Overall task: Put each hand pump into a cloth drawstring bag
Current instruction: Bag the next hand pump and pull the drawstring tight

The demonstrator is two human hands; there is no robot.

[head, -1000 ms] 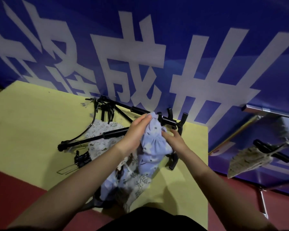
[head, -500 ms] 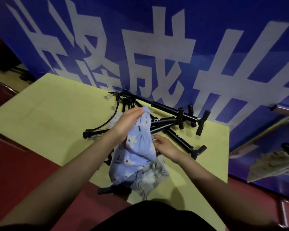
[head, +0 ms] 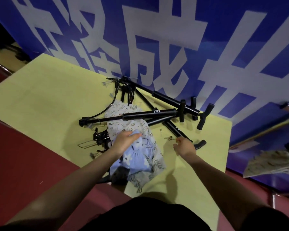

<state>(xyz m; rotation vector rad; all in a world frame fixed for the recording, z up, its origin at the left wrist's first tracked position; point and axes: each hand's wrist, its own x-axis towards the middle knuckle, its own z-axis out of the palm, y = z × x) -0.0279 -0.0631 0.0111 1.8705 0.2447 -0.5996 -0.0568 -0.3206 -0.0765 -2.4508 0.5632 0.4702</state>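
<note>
Soft, light blue floral cloth drawstring bag (head: 137,157) lies bunched under the left hand (head: 123,141), whose fingers (head: 135,135) rest on its top edge; whether they pinch the cloth I cannot tell. Right hand (head: 184,145) hovers beside it, fingers loosely curled, holding nothing. Just beyond both sets of fingers, black metal hand pumps (head: 150,115) lie crossed on a second leaf-print bag. They look stiff, long and fairly heavy, so mid-barrel is likely the best hold. Pale yellow worktop (head: 48,104) stands against a blue banner (head: 157,39) with white characters; the floor is red.
</note>
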